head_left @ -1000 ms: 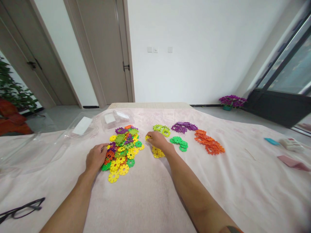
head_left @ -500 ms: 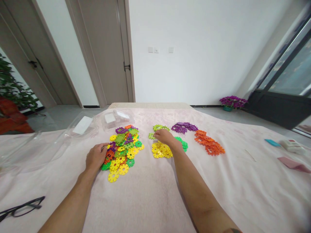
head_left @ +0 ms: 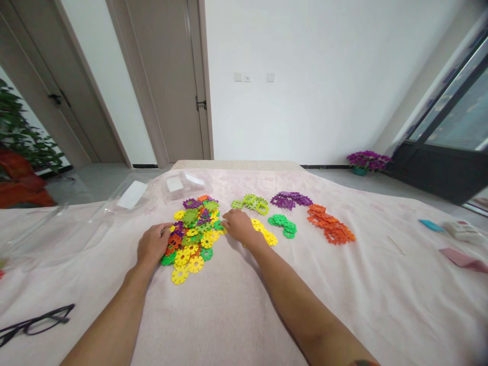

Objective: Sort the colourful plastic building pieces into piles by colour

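A mixed pile of notched plastic building discs point(head_left: 190, 249) in yellow, green, purple and orange lies on the cloth. My left hand point(head_left: 151, 245) rests at the pile's left edge, fingers loosely bent and touching the pieces. My right hand point(head_left: 239, 226) is at the pile's right edge, fingertips beside a green disc; its fingers look slightly apart and no piece shows in them. Sorted by colour to the right are light green pieces point(head_left: 254, 202), yellow discs point(head_left: 267, 235) partly behind my right hand, green discs point(head_left: 282, 223), purple pieces point(head_left: 292, 199) and orange pieces point(head_left: 331, 224).
Clear plastic containers point(head_left: 82, 223) stand at the left and back left of the pink tablecloth point(head_left: 213, 320). Black-framed glasses point(head_left: 41, 324) lie at the front left. At the far right are a blue item point(head_left: 431, 225), a white packet point(head_left: 462, 230) and a pink cloth point(head_left: 463, 259).
My right hand has moved left, from the light green group to the mixed pile's right edge. A light green piece it was touching now lies uncovered. My left hand stays put.
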Demonstrator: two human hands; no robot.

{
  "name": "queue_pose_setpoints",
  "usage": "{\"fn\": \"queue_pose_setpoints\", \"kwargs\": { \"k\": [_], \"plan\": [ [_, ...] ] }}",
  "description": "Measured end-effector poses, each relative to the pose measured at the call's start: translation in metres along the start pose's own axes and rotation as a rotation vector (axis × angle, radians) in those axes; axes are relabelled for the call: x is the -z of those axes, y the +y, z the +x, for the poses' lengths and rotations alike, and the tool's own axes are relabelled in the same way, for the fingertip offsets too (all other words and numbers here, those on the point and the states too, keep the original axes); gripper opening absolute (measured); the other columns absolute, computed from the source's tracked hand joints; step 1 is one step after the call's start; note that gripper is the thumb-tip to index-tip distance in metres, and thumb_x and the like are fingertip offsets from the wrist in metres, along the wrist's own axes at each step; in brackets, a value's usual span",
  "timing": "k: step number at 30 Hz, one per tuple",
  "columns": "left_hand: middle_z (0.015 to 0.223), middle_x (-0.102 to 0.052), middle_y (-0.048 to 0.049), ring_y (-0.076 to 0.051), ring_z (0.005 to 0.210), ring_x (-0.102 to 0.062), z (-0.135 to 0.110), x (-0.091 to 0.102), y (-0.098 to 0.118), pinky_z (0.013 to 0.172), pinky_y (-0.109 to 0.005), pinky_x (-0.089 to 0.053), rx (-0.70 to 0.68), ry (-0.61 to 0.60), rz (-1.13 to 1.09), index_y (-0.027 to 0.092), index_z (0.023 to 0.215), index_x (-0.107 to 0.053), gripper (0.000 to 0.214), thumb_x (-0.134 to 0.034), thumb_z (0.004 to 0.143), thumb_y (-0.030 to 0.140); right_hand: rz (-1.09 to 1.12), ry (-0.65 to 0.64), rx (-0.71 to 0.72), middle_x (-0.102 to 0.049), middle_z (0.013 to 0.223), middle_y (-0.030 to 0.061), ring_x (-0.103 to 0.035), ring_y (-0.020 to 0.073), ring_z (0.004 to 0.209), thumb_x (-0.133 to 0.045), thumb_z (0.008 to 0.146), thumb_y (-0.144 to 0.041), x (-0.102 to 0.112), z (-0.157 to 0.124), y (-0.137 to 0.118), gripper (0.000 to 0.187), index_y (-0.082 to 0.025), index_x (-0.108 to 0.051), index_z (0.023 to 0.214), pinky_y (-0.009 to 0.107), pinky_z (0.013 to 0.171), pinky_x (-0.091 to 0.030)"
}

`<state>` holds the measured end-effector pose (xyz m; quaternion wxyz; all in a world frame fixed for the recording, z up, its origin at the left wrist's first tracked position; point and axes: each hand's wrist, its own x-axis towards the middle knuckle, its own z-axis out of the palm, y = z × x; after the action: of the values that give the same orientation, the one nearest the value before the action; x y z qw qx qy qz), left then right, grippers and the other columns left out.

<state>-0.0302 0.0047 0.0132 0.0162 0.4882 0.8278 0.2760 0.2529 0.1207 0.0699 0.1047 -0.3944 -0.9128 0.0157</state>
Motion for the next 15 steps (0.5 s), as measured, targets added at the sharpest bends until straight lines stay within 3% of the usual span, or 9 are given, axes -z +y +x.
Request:
{"fn": "queue_pose_setpoints", "kwargs": {
  "k": [4,8,11,15],
  "plan": [
    [0.128,-0.068,-0.0067,-0.028,0.116,-0.061,-0.001,0.0,0.001,0.098,-0.04,-0.047,0.008,0.007,0.0,0.027,0.118,-0.073,0.042,-0.041,0.093,0.038,-0.028,0.025,-0.063,-0.069,0.116,0.0138,-0.057,0.0277,0.112,-0.055,0.097,-0.041,-0.014,0.0,-0.012,0.032,-0.017,-0.072,0.109,0.035,0.091,-0.043],
    [0.127,-0.068,-0.0069,-0.027,0.115,-0.062,-0.001,0.0,0.001,0.097,-0.039,-0.047,0.004,0.012,0.008,0.026,0.118,-0.073,0.042,-0.041,0.093,0.037,0.06,0.071,-0.081,-0.07,0.115,0.0098,-0.057,0.0249,0.112,-0.062,0.093,-0.036,-0.019,0.001,-0.011,0.026,-0.02,-0.07,0.112,0.033,0.092,-0.041],
    [0.126,-0.069,-0.0063,-0.027,0.115,-0.062,-0.001,0.001,0.002,0.096,-0.038,-0.047,0.008,0.007,0.013,0.027,0.118,-0.073,0.042,-0.04,0.094,0.038,0.161,0.105,-0.089,-0.072,0.109,0.006,-0.06,0.0217,0.107,-0.061,0.094,-0.034,-0.011,0.003,-0.01,0.019,-0.023,-0.071,0.105,0.029,0.088,-0.041],
    [0.126,-0.069,-0.006,-0.026,0.115,-0.062,-0.001,0.001,0.002,0.095,-0.037,-0.048,0.015,-0.003,0.007,0.028,0.119,-0.072,0.042,-0.041,0.094,0.04,0.275,0.094,-0.153,-0.075,0.101,0.0026,-0.065,0.0177,0.092,-0.054,0.096,-0.032,0.014,0.005,0.003,0.021,-0.024,-0.072,0.102,0.025,0.075,-0.041]
  ]
}}
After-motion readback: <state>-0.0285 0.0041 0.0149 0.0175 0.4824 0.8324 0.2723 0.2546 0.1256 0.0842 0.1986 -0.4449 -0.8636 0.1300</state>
